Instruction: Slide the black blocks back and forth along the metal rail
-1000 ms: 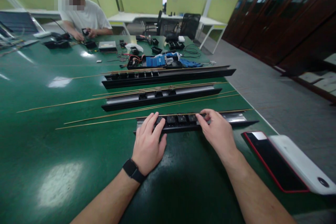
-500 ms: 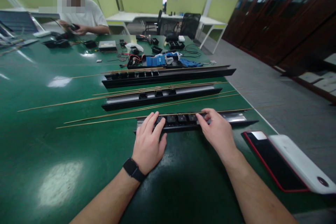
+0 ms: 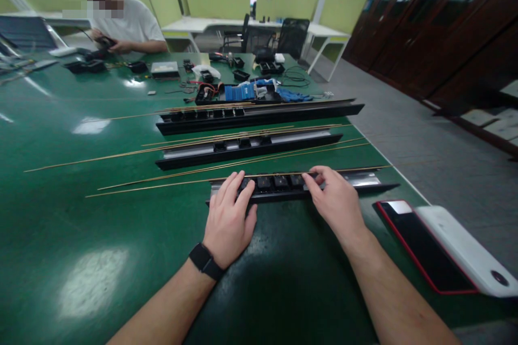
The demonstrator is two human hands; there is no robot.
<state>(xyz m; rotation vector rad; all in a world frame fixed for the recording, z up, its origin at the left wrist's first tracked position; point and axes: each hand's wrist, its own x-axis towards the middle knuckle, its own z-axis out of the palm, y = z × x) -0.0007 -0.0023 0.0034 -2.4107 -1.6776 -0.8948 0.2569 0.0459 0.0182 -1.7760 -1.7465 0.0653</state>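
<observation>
Nearest me lies a black channel (image 3: 275, 197) with a shiny inner face and several black square blocks (image 3: 280, 181) in a row inside. A thin golden rod (image 3: 149, 188) runs along the blocks' far side and out past the channel's left end. My left hand (image 3: 229, 215), wearing a black watch, rests with outstretched fingers over the left blocks, partly hiding them. Thumb and forefinger of my right hand (image 3: 334, 199) pinch together at the rod, beside the rightmost visible block; the exact contact is partly hidden.
Two more black channels (image 3: 251, 154) (image 3: 263, 118) lie farther back with blocks and golden rods. Beyond them is a black tray (image 3: 202, 98) with blue items. At right are a red-edged phone (image 3: 424, 248) and a white device (image 3: 465, 248). A person (image 3: 137, 24) sits across the green table (image 3: 162, 269).
My hands hold nearly the same position on the channel. Across the table, the person's head has shifted slightly left.
</observation>
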